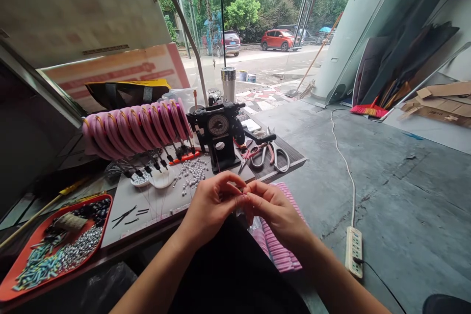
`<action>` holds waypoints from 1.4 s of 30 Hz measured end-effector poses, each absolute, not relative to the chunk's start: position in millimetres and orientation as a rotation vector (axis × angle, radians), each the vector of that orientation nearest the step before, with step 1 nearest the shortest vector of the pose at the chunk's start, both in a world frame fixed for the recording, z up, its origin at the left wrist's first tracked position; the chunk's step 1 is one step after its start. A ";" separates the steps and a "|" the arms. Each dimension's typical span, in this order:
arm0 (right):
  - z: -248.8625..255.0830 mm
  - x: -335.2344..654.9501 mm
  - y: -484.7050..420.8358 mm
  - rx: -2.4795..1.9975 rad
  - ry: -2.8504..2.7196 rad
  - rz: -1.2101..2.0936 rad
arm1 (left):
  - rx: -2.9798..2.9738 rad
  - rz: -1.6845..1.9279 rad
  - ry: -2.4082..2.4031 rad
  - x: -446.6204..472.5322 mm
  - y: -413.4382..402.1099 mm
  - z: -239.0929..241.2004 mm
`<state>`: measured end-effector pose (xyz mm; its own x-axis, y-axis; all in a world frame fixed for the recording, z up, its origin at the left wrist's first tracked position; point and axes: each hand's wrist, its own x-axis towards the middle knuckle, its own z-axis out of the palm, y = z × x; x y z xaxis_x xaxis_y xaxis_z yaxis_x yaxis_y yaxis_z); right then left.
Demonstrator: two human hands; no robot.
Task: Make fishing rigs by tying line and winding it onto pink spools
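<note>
My left hand [218,203] and my right hand [271,202] meet over my lap at the table's front edge. Both are closed, fingertips pinched together on something too small to make out. Just beyond them stands a black hand-cranked winding machine [219,127] with a round dial. Left of it, a row of pink foam rings [136,127] hangs above the table, with thin lines and small black pieces dangling below. Small grey beads [193,172] lie scattered on the table board, beside white dishes [164,179]. Under my right hand is a pink striped bundle [281,235].
Scissors [281,157] and red-handled pliers [248,154] lie right of the machine. An orange-red tray [106,206] with small metal and coloured pieces is at the left. A power strip [353,250] with its white cord runs across the floor. A broom [370,109] and cardboard [441,103] are farther right.
</note>
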<state>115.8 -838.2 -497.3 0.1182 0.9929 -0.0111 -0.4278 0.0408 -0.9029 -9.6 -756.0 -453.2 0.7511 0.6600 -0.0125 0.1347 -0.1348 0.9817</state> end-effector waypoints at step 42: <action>-490.4 91.6 -843.1 -1.341 -0.976 0.427 | 1.552 0.665 0.738 -3.1 -763.1 -449.9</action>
